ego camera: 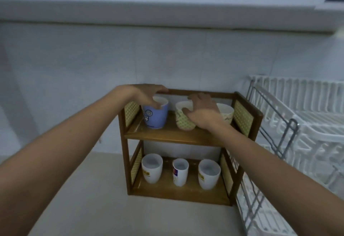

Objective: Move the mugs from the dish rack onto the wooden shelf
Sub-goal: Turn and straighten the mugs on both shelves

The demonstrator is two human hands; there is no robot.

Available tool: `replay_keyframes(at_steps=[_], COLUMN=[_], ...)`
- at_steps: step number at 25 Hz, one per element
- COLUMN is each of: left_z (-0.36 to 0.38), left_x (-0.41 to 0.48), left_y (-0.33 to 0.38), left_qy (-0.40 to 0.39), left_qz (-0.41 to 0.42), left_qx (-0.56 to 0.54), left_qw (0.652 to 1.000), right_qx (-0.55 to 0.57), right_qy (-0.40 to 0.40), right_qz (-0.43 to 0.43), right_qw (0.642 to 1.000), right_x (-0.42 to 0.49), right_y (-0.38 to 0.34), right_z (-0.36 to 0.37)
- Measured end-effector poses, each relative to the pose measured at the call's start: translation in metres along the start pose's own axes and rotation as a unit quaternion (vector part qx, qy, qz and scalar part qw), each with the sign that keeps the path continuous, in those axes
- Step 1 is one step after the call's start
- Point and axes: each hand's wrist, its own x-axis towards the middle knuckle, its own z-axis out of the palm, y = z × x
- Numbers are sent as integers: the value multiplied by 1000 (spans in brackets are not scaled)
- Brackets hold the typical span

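Both hands are up at the top tier of the wooden shelf point(173, 135), which stands on the counter point(83, 189) just beside the white dish rack point(301, 124). The left hand point(147, 94) has its fingers point(156, 103) hooked over the rim of the blue mug point(156, 116); the right hand point(201, 112) wraps the patterned mug point(184, 120), thumb at the lip. A third cream mug point(226, 112) sits behind that hand, and three white mugs point(151, 168) fill the lower tier — no mugs show in the visible part of the rack. These look like glazed ceramic: stiff, moderately heavy, slick and chip-prone — so a wrap around the body is probably safer than a rim pinch, set down gently between neighbours.
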Motion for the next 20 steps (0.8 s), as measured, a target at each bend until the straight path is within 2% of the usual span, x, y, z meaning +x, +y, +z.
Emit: replay_keyframes(at_steps=[3,7,11,15,17,20], left_z=[0,3,8,16,19,13], left_x=[22,35,36,41,44,44], left_y=[-6,-15,-20,-20,-17,-19], left_qy=[-64,-82,-48,-2,-7,-55], left_qz=[-31,-32,-31,-81,-103,-100], left_qx=[72,87,89,114,125,83], left_qw=[995,992,994,990,987,990], right_qx=[-89,-144,-90,-72,-36,-9], right_qy=[-83,-151,-200,-252,-262,-280], right_qz=[27,22,-5,-51,-64,-57], right_qw=[992,978,976,964,962,958], right_x=[31,52,61,64,63,64], right_y=[1,1,8,17,19,18], right_z=[-5,-4,-8,-13,-15,-16])
